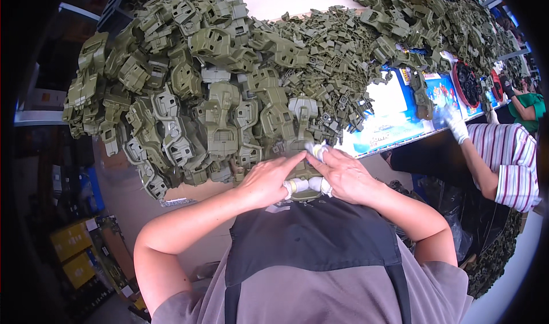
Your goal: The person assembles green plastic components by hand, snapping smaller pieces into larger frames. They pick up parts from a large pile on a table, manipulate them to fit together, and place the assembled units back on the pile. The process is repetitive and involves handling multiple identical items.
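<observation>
Both hands are close together at the near edge of the table, with white wrapping on several fingertips. Between them is an olive-green moulded plastic part (299, 173), largely covered by my fingers. My left hand (266, 181) grips its left side, index finger stretched across the top. From the right, my right hand (347, 178) closes on the same part, its wrapped fingertips meeting the left ones. Just beyond my hands lie olive-green plastic vehicle body shells (221, 121), heaped up toward the left.
Small olive-green plastic pieces (331, 55) form a pile beyond my right hand. Farther right are a blue printed sheet (394, 115) and a red basket with dark parts (468, 84). A co-worker in a striped shirt (492, 146) works there with a white glove. Yellow boxes (73, 252) stand low at left.
</observation>
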### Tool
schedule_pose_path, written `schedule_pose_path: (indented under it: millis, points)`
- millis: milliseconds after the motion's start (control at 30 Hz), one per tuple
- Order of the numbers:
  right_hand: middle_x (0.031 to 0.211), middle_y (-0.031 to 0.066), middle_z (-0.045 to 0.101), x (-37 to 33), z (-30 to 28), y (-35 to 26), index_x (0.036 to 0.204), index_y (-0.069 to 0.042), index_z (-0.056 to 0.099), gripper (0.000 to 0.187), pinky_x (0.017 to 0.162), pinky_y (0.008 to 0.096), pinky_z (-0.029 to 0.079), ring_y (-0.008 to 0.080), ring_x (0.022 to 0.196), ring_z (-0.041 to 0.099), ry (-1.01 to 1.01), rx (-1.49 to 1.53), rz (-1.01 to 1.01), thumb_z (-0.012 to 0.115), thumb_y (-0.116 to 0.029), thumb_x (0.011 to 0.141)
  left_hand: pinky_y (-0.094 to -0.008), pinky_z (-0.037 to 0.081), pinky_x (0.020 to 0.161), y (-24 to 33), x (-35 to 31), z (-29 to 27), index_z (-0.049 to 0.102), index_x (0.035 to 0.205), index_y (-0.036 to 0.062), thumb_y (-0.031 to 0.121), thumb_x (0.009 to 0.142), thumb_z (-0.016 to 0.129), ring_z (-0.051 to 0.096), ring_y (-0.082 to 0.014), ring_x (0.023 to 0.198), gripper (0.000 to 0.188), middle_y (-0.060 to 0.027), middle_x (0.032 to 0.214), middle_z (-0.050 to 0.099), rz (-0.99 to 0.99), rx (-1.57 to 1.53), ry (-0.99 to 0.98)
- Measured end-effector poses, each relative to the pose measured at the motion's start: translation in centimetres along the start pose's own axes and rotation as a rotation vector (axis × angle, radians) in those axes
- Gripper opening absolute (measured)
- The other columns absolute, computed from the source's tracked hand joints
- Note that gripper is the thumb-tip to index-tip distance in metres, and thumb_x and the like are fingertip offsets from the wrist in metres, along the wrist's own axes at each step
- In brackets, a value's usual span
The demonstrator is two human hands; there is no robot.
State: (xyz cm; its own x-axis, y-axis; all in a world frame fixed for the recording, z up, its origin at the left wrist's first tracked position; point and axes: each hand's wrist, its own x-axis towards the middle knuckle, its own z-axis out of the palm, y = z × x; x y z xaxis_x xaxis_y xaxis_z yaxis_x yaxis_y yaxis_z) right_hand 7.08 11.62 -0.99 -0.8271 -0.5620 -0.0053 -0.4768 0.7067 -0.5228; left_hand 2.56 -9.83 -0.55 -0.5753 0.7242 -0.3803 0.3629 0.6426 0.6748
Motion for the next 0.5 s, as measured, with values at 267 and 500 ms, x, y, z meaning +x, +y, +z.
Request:
schedule_pose_path:
  millis: [267, 500]
  points:
    - [0.111, 0.0216, 0.057, -0.3, 2.0, 1.7, 0.121, -0.003, 0.053, 0.045, 0.090, 0.0373, 0.043, 0.0359, 0.101, 0.056, -0.106, 0.638, 0.292, 0.062, -0.019, 0.080, -0.0438, 0.042, 0.090, 0.9, 0.8, -1.1, 0.039, 0.128, 0.0105, 0.016, 0.077, 0.059, 0.052, -0.0351, 0.108, 0.055, -0.0183, 0.119, 0.054, -0.083, -0.096, -0.109]
    - [0.111, 0.0231, 0.055, -0.7, 0.9, 2.0, 0.127, -0.004, 0.045, 0.051, 0.091, 0.0391, 0.043, 0.0374, 0.105, 0.053, 0.084, 0.239, -0.050, 0.061, -0.018, 0.080, -0.0429, 0.043, 0.089, -0.4, 0.7, -0.5, 0.039, 0.129, 0.0114, 0.022, 0.080, 0.059, 0.053, -0.0354, 0.107, 0.054, -0.0182, 0.118, 0.055, -0.011, -0.128, -0.028]
